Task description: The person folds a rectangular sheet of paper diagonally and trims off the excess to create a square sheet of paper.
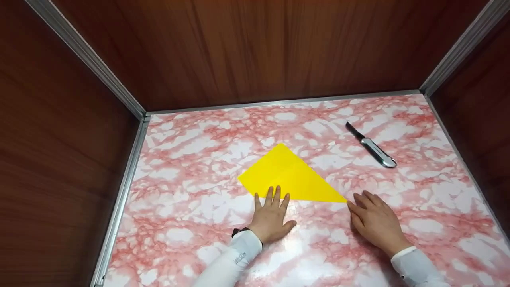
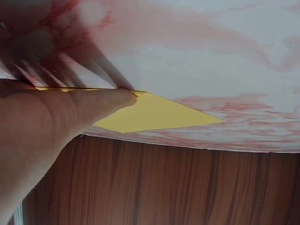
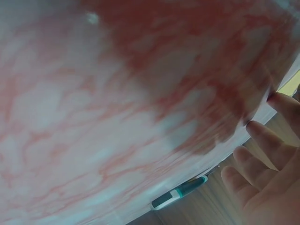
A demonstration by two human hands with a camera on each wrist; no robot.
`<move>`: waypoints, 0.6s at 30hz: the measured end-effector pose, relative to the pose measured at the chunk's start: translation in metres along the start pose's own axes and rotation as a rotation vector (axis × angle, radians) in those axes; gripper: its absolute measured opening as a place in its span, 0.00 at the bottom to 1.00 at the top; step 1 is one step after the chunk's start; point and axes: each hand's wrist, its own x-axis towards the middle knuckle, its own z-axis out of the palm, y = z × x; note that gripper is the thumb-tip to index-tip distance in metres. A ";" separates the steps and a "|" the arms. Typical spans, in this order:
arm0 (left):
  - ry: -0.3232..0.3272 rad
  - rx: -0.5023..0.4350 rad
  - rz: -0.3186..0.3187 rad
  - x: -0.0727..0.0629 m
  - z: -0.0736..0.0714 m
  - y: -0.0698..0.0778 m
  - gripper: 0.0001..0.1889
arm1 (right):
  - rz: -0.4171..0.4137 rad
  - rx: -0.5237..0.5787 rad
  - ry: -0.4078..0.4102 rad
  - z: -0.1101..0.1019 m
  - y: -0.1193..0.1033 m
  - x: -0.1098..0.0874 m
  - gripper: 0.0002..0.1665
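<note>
A folded sheet of yellow paper [image 1: 293, 175] lies on the table, its straight edge facing the person. My left hand [image 1: 273, 221] rests on that edge with spread, straight fingers, pressing the paper down. The left wrist view shows a digit [image 2: 101, 105] of this hand close up across the paper [image 2: 164, 115]. At the paper's right corner, my right hand [image 1: 376, 221] touches the tip with its foremost finger. Its other fingers [image 3: 267, 143] are extended and fanned in the right wrist view, where just a sliver of paper [image 3: 290, 84] shows. The thumb is mostly hidden there.
A utility knife [image 1: 376, 151] with black and silver parts lies behind the right hand, its dark end pointing away to the left. Dark wood-grain panels [image 1: 255, 52] with metal edging enclose the back and sides of the red-and-white marbled tabletop [image 1: 179, 235].
</note>
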 end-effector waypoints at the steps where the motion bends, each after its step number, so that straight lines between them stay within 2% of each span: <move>1: -0.002 0.002 -0.003 0.000 0.000 0.000 0.45 | 0.008 -0.003 -0.008 0.000 -0.001 0.000 0.25; 8: -0.013 0.025 -0.018 0.000 0.000 0.001 0.45 | 0.040 -0.008 -0.037 0.001 -0.003 0.000 0.26; 18: 0.010 0.008 -0.007 -0.001 0.001 0.000 0.45 | 0.020 -0.022 -0.025 0.000 -0.003 0.001 0.26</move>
